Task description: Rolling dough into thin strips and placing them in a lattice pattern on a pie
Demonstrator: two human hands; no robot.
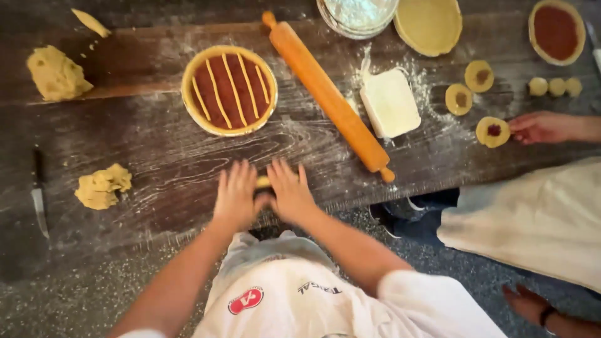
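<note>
Both palms lie flat and side by side at the near edge of the floured wooden table (156,156), fingers stretched forward: the left hand (235,195) and right hand (291,191) press a small piece of yellow dough (263,183), almost hidden between them, so its shape is hard to make out. Just beyond sits a round jam tart (229,89) with pale dough strips. A long wooden rolling pin (328,97) lies diagonally to the right. A co-worker's hand (539,127) touches a small jam-filled dough round (493,131).

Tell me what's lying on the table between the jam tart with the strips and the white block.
The head view shows a wooden rolling pin lying diagonally between the jam tart and the white block, on the floured table.
</note>
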